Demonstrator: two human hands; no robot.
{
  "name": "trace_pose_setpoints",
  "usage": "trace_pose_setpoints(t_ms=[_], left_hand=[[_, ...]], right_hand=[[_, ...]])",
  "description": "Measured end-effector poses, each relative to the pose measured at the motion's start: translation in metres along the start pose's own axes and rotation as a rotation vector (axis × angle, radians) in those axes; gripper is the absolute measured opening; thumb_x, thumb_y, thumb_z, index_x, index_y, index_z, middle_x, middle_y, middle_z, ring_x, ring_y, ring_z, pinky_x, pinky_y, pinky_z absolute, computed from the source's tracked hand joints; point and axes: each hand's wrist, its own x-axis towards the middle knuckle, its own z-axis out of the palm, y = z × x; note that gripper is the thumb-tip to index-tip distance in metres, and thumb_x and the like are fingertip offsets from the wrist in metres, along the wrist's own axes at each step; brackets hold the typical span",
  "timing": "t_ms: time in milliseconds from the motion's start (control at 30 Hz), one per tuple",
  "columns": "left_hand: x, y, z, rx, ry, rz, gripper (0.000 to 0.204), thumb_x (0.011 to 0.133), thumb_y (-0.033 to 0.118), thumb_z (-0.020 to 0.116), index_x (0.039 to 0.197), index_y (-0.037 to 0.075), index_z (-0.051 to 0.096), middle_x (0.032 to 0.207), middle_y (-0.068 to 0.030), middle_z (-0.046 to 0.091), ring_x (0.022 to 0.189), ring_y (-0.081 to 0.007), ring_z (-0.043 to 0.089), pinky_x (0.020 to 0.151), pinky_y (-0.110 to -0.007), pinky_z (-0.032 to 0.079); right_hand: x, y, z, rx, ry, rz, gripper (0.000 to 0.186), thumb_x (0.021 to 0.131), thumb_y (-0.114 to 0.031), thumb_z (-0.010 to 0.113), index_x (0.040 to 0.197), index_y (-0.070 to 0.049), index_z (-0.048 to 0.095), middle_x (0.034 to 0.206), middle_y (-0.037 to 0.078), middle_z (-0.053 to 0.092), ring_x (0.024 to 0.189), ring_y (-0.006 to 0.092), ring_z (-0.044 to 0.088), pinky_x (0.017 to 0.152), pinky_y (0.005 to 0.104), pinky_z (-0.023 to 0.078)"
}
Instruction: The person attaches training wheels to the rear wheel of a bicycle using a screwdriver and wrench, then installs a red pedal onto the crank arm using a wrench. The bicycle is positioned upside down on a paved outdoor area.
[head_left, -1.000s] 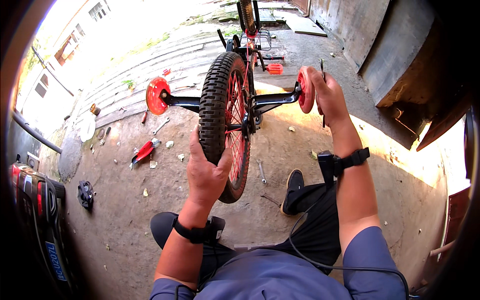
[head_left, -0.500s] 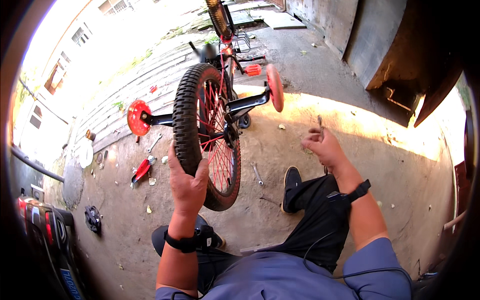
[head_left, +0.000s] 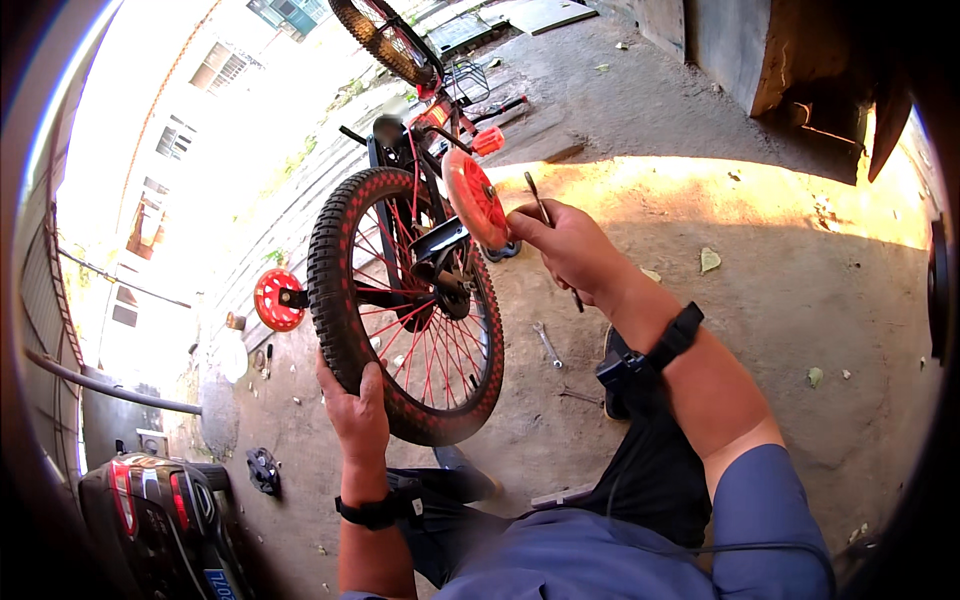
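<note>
Two-handed: clasping knobby bicycle tyre (head_left: 325, 262) in left grip (head_left: 357, 412), seemingly for steadiness; pinching slim tool (head_left: 537, 198) in right grip (head_left: 570, 248), beside training wheel (head_left: 476, 196)

Two hands (head_left: 355, 408) (head_left: 572, 250), one bicycle (head_left: 452, 292), two stabilisers (head_left: 275, 301) (head_left: 474, 198)

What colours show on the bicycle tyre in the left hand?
The knobby tyre is black with red sidewall patches, as the head view shows.
</note>
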Motion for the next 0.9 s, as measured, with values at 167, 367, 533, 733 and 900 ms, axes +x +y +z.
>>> trace_pose_setpoints(t_ms=[167,367,533,733,900], left_hand=[[0.003,-0.007,-0.002,-0.003,0.002,0.022,0.060,0.088,-0.001,0.055,0.145,-0.003,0.033,0.121,-0.0110,0.057,0.099,-0.0173,0.060,0.091,-0.031,0.051],[-0.001,-0.008,0.001,-0.045,-0.013,-0.003,0.062,0.088,-0.001,0.054,0.146,-0.002,0.031,0.127,-0.0118,0.055,0.107,-0.0184,0.059,0.095,-0.032,0.049],[-0.004,-0.019,-0.012,-0.031,-0.018,-0.039,0.063,0.089,-0.001,0.053,0.147,0.000,0.030,0.132,-0.0132,0.053,0.112,-0.0199,0.058,0.095,-0.032,0.049],[0.000,-0.002,0.001,-0.073,-0.029,-0.080,0.061,0.091,0.000,0.052,0.147,0.002,0.029,0.133,-0.0155,0.054,0.114,-0.0218,0.059,0.093,-0.036,0.054],[0.000,-0.004,-0.003,-0.081,-0.034,-0.068,0.061,0.091,0.001,0.052,0.148,0.002,0.029,0.132,-0.0155,0.054,0.115,-0.0225,0.059,0.092,-0.037,0.055]], right_hand=[[0.033,-0.020,0.000,0.264,-0.019,-0.032,0.046,0.099,-0.043,0.056,0.114,0.001,0.058,0.108,0.014,0.067,0.041,0.0041,0.037,0.036,0.0244,0.031],[0.040,-0.080,-0.001,0.286,-0.252,-0.352,0.040,0.103,-0.038,0.053,0.117,-0.002,0.061,0.112,0.016,0.070,0.041,0.0003,0.034,0.036,0.0193,0.028],[0.037,-0.083,-0.010,0.276,-0.172,-0.421,0.029,0.099,-0.024,0.062,0.115,0.000,0.065,0.104,0.012,0.071,0.095,0.0133,0.065,0.083,0.0270,0.051],[0.084,-0.046,-0.006,-0.187,-0.030,-0.493,0.042,0.097,-0.034,0.061,0.111,0.005,0.066,0.098,0.018,0.072,0.092,0.0207,0.068,0.080,0.0368,0.051],[0.040,-0.114,-0.008,0.220,-0.324,-0.480,0.034,0.102,-0.030,0.055,0.121,-0.003,0.062,0.102,0.011,0.070,0.091,0.0096,0.063,0.084,0.0250,0.050]])
